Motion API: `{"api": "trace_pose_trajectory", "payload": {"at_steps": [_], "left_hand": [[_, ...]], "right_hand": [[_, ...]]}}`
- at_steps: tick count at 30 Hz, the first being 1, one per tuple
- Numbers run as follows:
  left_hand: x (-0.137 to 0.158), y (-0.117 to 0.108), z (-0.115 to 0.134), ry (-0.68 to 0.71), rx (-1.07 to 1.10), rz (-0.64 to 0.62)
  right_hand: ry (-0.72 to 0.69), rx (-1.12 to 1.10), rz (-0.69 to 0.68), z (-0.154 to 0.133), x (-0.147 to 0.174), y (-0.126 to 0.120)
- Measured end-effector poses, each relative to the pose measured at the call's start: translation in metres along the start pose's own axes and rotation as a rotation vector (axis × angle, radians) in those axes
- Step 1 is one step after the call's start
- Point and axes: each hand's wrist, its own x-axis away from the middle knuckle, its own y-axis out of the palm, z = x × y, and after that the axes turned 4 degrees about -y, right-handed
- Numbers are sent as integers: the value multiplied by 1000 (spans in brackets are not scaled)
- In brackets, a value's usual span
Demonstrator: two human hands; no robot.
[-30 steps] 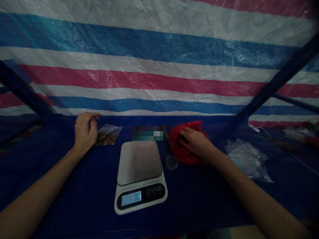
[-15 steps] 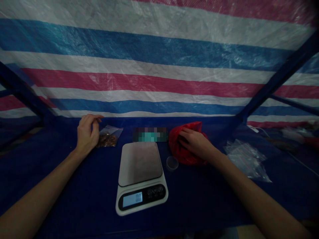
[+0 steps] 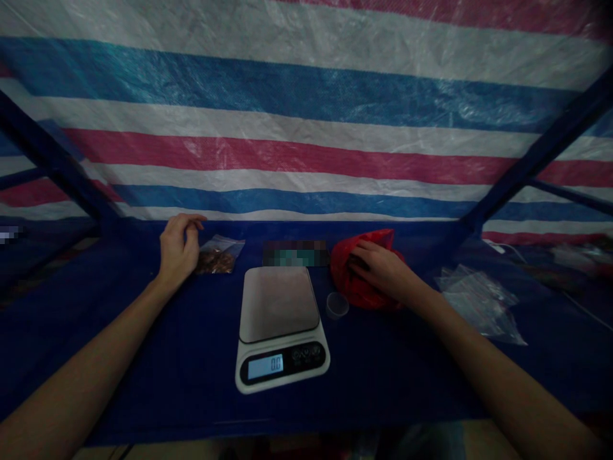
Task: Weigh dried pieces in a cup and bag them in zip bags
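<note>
While both forearms stretch forward over the dark blue table cover [image 3: 191,358], each hand rests at the far edge of the work surface. The left hand [image 3: 178,252] lies just beside a small clear bag [image 3: 218,257] holding brown contents; its fingers are loosely curled, the thumb and forefinger drawn near one another above the bag's left edge. Whether they pinch the plastic or merely touch it cannot be told from this view. The right hand [image 3: 383,271] lies on a red plastic bag [image 3: 352,281], fingers bent and pressed into the crumpled film at the bag's mouth; it appears to grip the bag, though the fingertips are partly hidden in the folds.

Between the two hands stands a white digital scale [image 3: 281,329] with a bare grey platform and a lit display reading zero. A small clear cup [image 3: 337,305] sits just right of the scale, close against the lower left of the red bag. Behind the scale lies a blurred dark object that cannot be identified.

Well to the right of the right forearm lies a heap of empty clear bags [image 3: 479,303]. A striped tarpaulin [image 3: 306,128] in white, blue and red hangs behind the table, and dark blue frame bars [image 3: 527,163] slant down at both sides.
</note>
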Motion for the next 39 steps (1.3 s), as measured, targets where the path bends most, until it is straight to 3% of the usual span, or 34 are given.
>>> {"api": "trace_pose_trajectory", "payload": {"at_steps": [9,19,29,39], "left_hand": [[0,5,-1,-46,17,-26],[0,8,0,-23,11,-67],[1,11,0,21,54,-123],[6,5,9,-88,93,-68]], "right_hand": [[-100,-26,14,14,-1,2],[-46,26,-9,6,-3,-2],[-38,-17,59,10,-1,-13],[-96,-117,149,12,5,-31]]}}
